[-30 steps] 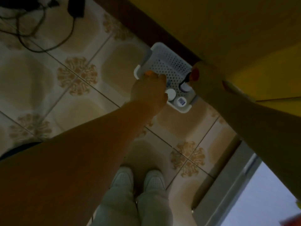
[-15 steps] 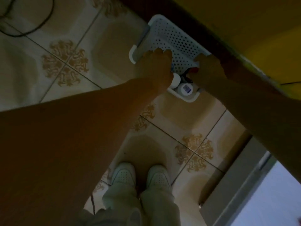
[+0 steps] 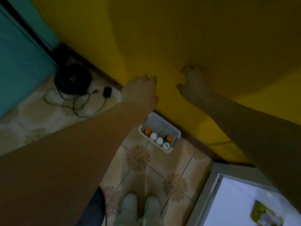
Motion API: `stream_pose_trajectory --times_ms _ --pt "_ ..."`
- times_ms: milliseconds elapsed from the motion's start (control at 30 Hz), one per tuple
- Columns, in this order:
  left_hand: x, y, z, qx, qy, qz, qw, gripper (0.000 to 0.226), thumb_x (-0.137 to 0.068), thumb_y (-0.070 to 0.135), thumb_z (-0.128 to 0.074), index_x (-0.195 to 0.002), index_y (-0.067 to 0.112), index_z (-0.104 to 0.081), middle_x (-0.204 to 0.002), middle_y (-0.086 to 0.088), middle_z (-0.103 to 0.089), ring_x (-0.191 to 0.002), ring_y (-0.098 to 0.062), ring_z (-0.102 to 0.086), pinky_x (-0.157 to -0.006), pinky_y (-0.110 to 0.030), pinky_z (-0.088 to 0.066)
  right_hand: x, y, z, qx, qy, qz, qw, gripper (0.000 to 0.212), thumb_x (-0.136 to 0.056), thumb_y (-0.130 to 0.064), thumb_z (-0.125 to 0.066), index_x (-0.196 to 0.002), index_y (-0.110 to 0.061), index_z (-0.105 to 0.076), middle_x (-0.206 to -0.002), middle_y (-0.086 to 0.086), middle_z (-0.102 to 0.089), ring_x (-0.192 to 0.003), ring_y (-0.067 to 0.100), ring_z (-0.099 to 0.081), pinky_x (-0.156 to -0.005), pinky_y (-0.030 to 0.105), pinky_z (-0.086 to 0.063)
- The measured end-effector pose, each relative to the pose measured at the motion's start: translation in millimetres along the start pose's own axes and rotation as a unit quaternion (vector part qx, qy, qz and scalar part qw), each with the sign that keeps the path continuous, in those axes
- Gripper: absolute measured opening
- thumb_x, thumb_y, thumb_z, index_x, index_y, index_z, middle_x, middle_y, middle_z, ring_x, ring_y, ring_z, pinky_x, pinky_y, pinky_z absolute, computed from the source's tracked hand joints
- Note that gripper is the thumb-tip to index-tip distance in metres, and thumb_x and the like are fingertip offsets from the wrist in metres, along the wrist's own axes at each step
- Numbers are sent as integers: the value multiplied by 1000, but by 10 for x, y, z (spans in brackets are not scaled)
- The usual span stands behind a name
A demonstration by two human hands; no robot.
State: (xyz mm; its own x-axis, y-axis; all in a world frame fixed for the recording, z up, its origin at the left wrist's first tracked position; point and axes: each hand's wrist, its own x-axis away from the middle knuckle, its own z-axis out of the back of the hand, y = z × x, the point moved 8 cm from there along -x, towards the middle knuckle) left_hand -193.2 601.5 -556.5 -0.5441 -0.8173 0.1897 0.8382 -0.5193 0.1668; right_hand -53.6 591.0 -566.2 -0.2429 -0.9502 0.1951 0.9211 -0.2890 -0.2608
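A white perforated basket sits on the tiled floor against the yellow wall. Inside it stand several small bottles: two with orange caps, others with white caps. Both my hands are raised well above the basket and hold nothing. My left hand hangs with loosely curled fingers, seen from the back. My right hand has its fingers spread near the wall; whether it touches the wall I cannot tell.
A round black device with tangled black cables lies on the floor by a teal door. A white appliance stands at the lower right. My two shoes stand on the tiles below the basket.
Both hands have left the basket and risen away from it. The view has pulled back and up, so the basket looks smaller, and the black device and teal door have come into view.
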Motion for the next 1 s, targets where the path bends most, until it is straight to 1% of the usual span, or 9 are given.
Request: stream_pose_trajectory --times_ms 100,233,333,400,433,533,700,833,1000 --pt "219 84 1372 0 65 10 998 41 -95 34 -50 -129 10 -43 -117 -12 -51 -107 -31 -50 -65 -35 -37 138 -512 1374 -12 56 21 998 47 -94 -22 -57 -136 -9 -41 -136 17 -41 -123 35 -43 -91 39 -40" --pt "588 273 2985 -11 151 16 988 45 -93 37 -52 -128 11 -44 -122 -11 -51 -112 -31 -50 -71 -36 -41 562 -1127 3011 9 141 61 988 48 -94 -23 -55 -138 -12 -39 -135 15 -41 -123 35 -44 -92 41 -42" --pt "946 408 3961 -16 190 35 981 47 -90 39 -55 -128 13 -44 -125 -11 -51 -117 -32 -49 -78 -37 -43 976 -1447 4005 23 198 85 976 47 -94 -23 -55 -135 -11 -40 -133 16 -43 -121 33 -45 -92 39 -41" --pt "1191 489 4448 -13 201 44 978 48 -89 41 -56 -127 14 -45 -127 -11 -50 -120 -31 -49 -85 -38 -44 1266 -1581 4528 21 221 92 971 46 -94 -23 -56 -135 -11 -40 -132 15 -43 -119 32 -46 -90 37 -42" --pt "1317 535 4654 -11 207 44 977 47 -89 41 -56 -126 14 -45 -127 -11 -51 -119 -31 -49 -85 -38 -44 1417 -1640 4755 21 231 95 968 46 -94 -24 -56 -135 -11 -40 -131 15 -44 -117 32 -47 -89 36 -42" --pt "1689 699 5123 -20 224 35 974 42 -89 39 -54 -121 14 -46 -121 -10 -52 -114 -30 -50 -79 -36 -42 1882 -1717 5290 29 258 88 962 44 -93 -26 -57 -132 -10 -42 -129 15 -45 -114 31 -48 -89 36 -44" --pt "2220 1135 5539 -19 230 -10 973 48 -89 41 -55 -127 13 -44 -123 -9 -52 -113 -28 -51 -86 -38 -47 2706 -1539 5814 52 290 37 955 43 -93 -26 -56 -130 -10 -43 -127 15 -45 -115 31 -47 -90 38 -46" --pt "2580 1722 5642 -4 244 -90 966 46 -90 42 -54 -126 15 -45 -124 -7 -52 -113 -25 -52 -83 -36 -44 3526 -1109 6059 60 319 -50 944 44 -92 -27 -56 -131 -10 -43 -127 14 -45 -116 31 -46 -88 38 -45" --pt "3036 2818 5649 31 239 -220 945 48 -89 44 -57 -125 13 -47 -122 -8 -55 -110 -26 -54 -85 -38 -48 4747 -348 6306 72 350 -176 917 42 -93 -29 -56 -129 -10 -44 -126 13 -46 -114 31 -47 -83 37 -44"
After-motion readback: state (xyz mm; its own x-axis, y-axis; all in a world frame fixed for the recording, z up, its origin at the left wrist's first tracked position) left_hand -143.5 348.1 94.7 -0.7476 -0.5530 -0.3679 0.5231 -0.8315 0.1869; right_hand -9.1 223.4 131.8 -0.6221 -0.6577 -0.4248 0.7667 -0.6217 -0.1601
